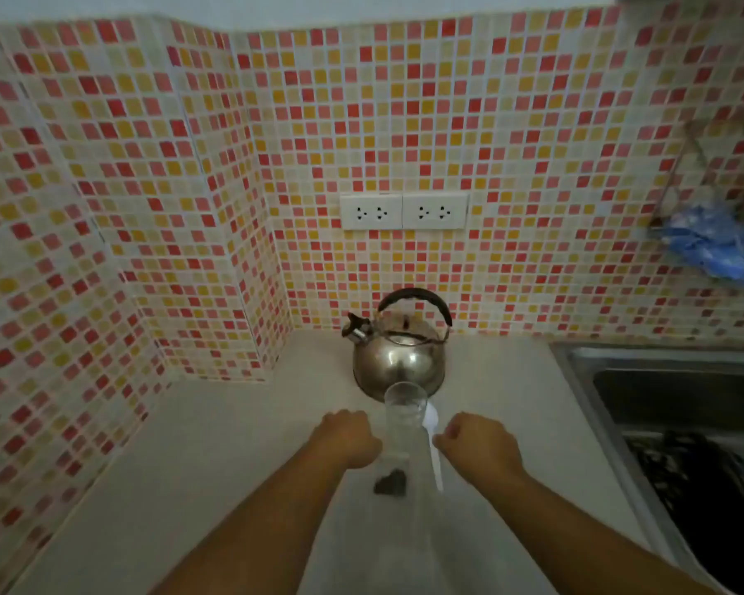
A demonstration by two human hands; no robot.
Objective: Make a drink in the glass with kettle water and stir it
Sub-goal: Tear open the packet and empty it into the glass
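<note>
A tall clear glass (402, 427) stands on the white counter (215, 465) with a small dark clump (391, 483) at its bottom. Behind it, against the tiled wall, sits a steel kettle (398, 358) with a black handle, its spout pointing left. A white plastic spoon (432, 440) lies just right of the glass. My left hand (348, 438) rests as a fist on the counter left of the glass, holding nothing. On the other side of the spoon, my right hand (477, 444) is also curled into a fist and empty.
A steel sink (645, 380) with dark items inside fills the right side. Two white wall sockets (403, 211) sit above the kettle. A wire rack with a blue cloth (714, 246) hangs at the upper right. The tiled wall juts out in a corner at the left.
</note>
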